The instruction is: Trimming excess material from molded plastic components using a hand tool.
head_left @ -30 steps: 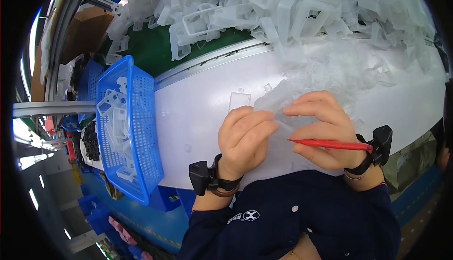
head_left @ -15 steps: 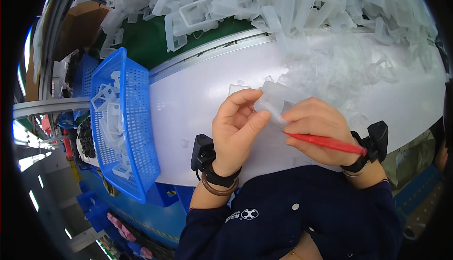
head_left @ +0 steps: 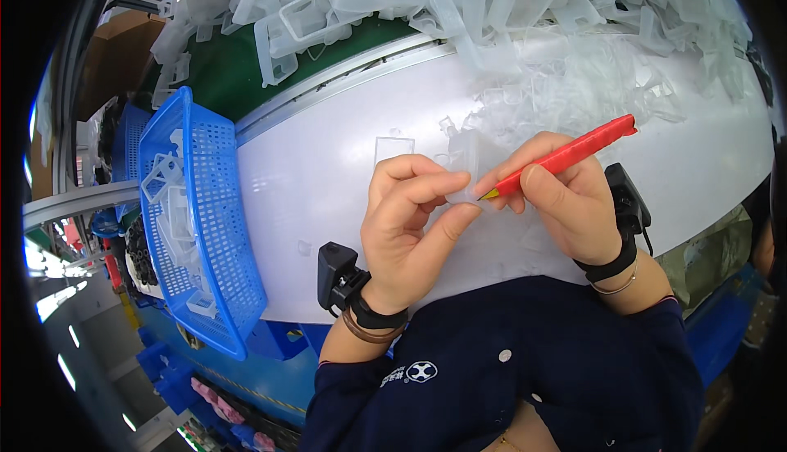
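Note:
Pinched between the thumb and fingers of my left hand (head_left: 406,235) is a translucent white plastic part (head_left: 467,150), held just above the white tabletop. My right hand (head_left: 574,206) grips a slim red-handled knife (head_left: 574,147), its yellow-collared tip pointing left at the part's near edge. That tip lies close to my left thumb; whether it touches the plastic I cannot tell. Fingers of both hands cover the part's lower portion. Just beyond my left hand, a thin clear rectangular frame (head_left: 394,139) rests on the table.
On the left stands a blue perforated basket (head_left: 232,288) with several translucent parts inside. A big heap of similar parts (head_left: 484,1) fills the far side, past a metal rail (head_left: 328,83). Thin clear plastic scraps (head_left: 566,83) lie on the white table (head_left: 303,181).
My right hand has turned the knife: its handle, which trailed down toward my wrist, now points up and right, tip at the part. The plastic part sits slightly lower and more upright.

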A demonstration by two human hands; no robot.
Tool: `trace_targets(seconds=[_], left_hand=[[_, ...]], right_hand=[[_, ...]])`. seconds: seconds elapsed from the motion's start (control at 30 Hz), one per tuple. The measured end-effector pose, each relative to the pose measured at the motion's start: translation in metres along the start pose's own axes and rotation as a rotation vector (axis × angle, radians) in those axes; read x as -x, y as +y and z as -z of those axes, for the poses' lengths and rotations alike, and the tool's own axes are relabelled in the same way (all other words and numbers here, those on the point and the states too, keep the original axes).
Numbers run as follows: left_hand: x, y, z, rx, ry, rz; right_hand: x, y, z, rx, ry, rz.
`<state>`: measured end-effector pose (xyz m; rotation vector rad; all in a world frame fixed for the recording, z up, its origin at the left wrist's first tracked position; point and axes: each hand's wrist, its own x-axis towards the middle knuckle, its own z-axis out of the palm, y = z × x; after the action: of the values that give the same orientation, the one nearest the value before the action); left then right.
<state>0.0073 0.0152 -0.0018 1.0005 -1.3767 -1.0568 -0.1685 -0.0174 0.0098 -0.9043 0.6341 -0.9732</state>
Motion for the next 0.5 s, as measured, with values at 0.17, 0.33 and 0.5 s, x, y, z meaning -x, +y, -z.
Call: trace_targets(seconds=[0.17,0.33,0.5], left_hand=[[0.0001,0.0022,-0.0004,-0.033,-0.001,-0.002],[-0.0004,0.0024,-0.0008,-0.032,-0.008,0.000],[0.0009,0.0045,-0.0014,-0.171,0.011,-0.046]], right_hand=[[0.0001,0.0038,-0.0028,0.073,0.029,0.064],[0.0017,0.0030,-0.0030,0.014,0.034,0.042],[-0.0038,0.0002,-0.0032,0.793,-0.029,0.561]])
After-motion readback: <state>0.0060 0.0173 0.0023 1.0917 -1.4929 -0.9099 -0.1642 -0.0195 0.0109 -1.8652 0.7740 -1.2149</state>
